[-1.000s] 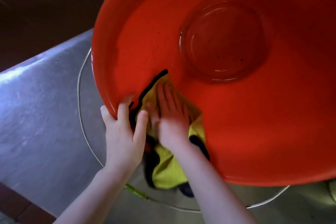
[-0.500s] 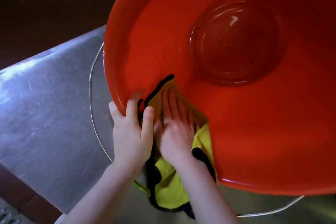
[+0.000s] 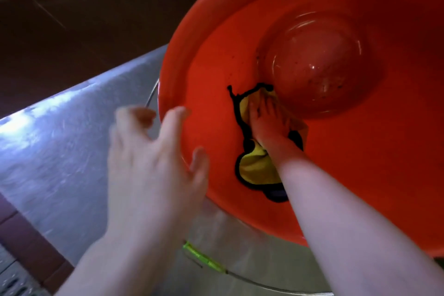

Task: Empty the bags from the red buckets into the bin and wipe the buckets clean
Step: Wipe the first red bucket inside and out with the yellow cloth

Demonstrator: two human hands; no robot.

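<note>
Scratched-up steel counter runs across the left, dark brown floor beyond it, reddish tiles and a slotted grate in the bottom-left corner.

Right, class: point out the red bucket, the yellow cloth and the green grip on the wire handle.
red bucket (image 3: 360,163): head view, bare inner wall.
yellow cloth (image 3: 254,167): head view, yellow fold beside the wrist.
green grip (image 3: 204,258): head view, middle of its length.

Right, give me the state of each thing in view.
Red plastic bucket: tipped toward the camera, no bag inside, dark specks on its base.
Yellow black-edged cloth: pressed against the bucket's inner wall.
Right hand: fingers straight, pressing the cloth.
Left hand: blurred, fingers spread at the rim.
</note>
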